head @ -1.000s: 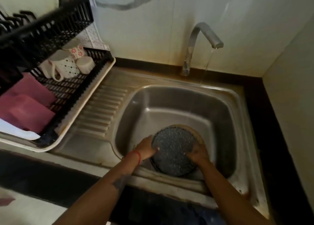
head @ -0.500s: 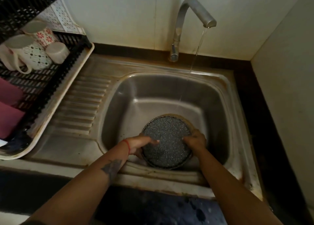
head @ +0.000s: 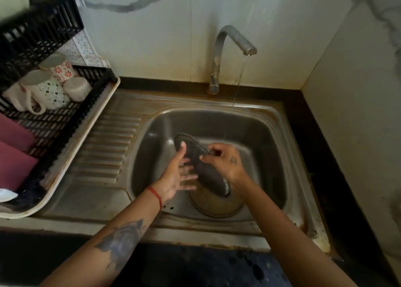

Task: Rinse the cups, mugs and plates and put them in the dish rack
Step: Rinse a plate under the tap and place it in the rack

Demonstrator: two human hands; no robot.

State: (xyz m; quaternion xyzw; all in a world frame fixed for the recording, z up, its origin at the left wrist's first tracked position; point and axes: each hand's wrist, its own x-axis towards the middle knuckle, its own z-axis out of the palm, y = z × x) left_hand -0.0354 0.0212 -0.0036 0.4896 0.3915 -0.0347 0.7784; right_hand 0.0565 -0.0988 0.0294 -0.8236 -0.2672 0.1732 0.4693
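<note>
Plate (head: pixel 202 164) tilted between our hands: right (head: pixel 225 164) pinches rim, left (head: pixel 175 176) flat beneath; wet slip could drop it onto second plate (head: pixel 217 204) below.

a dark speckled plate (head: pixel 201 165) tilted on edge inside the sink; three upturned mugs (head: pixel 50 85) sit in the black dish rack (head: pixel 39 33) left.

Both forearms are bare, with no sleeves in view. The left hand (head: pixel 173 179) has a thin red thread bracelet (head: pixel 155 196) at the wrist and a large dark tattoo (head: pixel 121 242) on the forearm. The right hand (head: pixel 225 163) bears a small dark mark (head: pixel 233 160) on its back.
</note>
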